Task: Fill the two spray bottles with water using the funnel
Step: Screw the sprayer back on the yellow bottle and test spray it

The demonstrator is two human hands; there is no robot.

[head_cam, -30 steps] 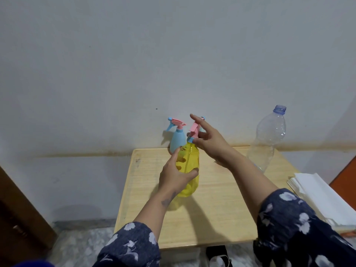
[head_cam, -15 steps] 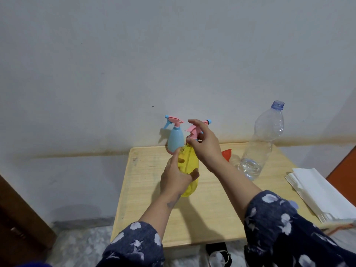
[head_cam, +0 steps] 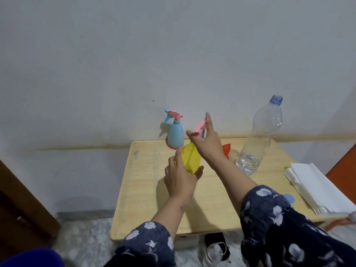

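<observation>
Head view: my left hand (head_cam: pixel 180 178) wraps the yellow spray bottle (head_cam: pixel 191 159) standing mid-table (head_cam: pixel 146 189), while my right hand (head_cam: pixel 207 143) pinches its pink trigger head (head_cam: pixel 200 128), forefinger raised. I judge I'm twisting the head off or on. The blue spray bottle (head_cam: pixel 175 134) stands capped behind; the orange funnel (head_cam: pixel 226 149) and uncapped water bottle (head_cam: pixel 260 135) wait to the right.
</observation>
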